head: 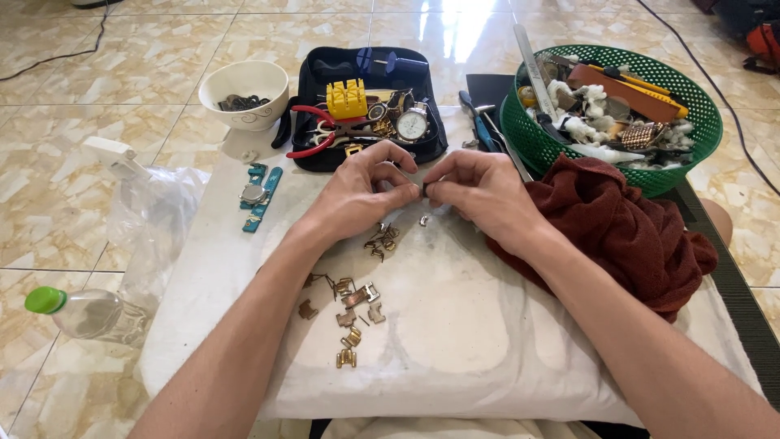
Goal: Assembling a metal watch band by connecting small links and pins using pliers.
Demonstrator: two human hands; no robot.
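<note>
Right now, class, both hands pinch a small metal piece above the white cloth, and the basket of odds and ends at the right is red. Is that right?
Not quite: the head view shows the basket is green. The left hand and right hand do pinch a small metal piece above the white cloth.

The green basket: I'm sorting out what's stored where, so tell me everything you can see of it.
The green basket is round, seemingly plastic, with an open lattice wall and a solid rim. It stands upright at the far right of the white cloth, heaped with odds and ends: an orange-brown strap, white fluff, a metal mesh band and a long metal ruler leaning over its left rim. A dark red towel lies against its near side. Neither hand touches it.
</note>
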